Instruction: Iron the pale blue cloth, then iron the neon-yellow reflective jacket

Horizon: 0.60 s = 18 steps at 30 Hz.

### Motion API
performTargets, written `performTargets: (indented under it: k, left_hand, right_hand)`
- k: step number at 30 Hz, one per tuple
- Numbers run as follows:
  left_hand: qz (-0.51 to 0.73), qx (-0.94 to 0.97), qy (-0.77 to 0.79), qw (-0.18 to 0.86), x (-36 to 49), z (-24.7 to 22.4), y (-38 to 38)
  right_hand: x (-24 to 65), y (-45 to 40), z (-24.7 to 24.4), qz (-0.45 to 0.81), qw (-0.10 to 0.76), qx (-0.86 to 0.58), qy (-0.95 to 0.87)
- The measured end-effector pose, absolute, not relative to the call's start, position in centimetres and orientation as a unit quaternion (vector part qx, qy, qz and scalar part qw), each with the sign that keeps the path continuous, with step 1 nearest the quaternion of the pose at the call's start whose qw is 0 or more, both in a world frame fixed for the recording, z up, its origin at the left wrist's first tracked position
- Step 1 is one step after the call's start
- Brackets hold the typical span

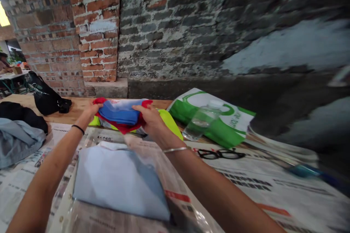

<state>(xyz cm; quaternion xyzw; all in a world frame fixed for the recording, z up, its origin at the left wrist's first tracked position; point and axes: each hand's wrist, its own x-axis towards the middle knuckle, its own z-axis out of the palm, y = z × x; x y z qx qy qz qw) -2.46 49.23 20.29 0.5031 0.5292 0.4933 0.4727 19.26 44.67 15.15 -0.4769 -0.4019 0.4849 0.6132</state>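
Note:
My left hand and my right hand grip the two ends of a folded blue garment with red edging, holding it over a wooden table top. Beneath its far side lies a yellow-green cloth, close to my right hand. Nearer to me, a folded pale blue shirt lies inside a transparent plastic bag, which rests on spread newspaper. Both forearms pass on either side of this bag.
A water bottle lies on a green-and-white bag to the right. Black-framed glasses rest on the newspaper. On the left are a black bag, dark clothing and a grey-blue garment. A brick wall stands behind the table.

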Motion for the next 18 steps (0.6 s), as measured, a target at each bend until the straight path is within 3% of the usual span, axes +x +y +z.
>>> performTargets:
  k: [5, 8, 11, 13, 16, 18]
  left_hand:
    - [0.401, 0.636, 0.445, 0.487, -3.0, 28.0, 46.1]
    - [0.200, 0.796, 0.333, 0.465, -1.3, 29.7, 44.1]
    - [-0.004, 0.885, 0.239, 0.399, 1.8, 28.0, 41.9]
    - [-0.069, 0.894, 0.227, 0.381, 4.3, 25.7, 40.6]
    - [-0.099, 0.902, 0.240, 0.344, 7.3, 22.5, 39.2]
    - [-0.057, 0.912, 0.276, 0.298, 7.8, 21.4, 38.8]
  right_hand:
    - [12.0, 28.9, 14.7, 0.484, 0.647, -0.460, -0.369]
    - [6.2, 21.5, 13.5, 0.502, 0.608, -0.513, -0.340]
    - [1.1, 17.6, 11.7, 0.524, 0.565, -0.546, -0.328]
    - [-0.9, 16.2, 10.7, 0.519, 0.548, -0.478, -0.449]
    - [-0.9, 14.6, 10.6, 0.518, 0.431, -0.326, -0.663]
    - [1.2, 13.7, 11.2, 0.515, 0.367, -0.281, -0.722]
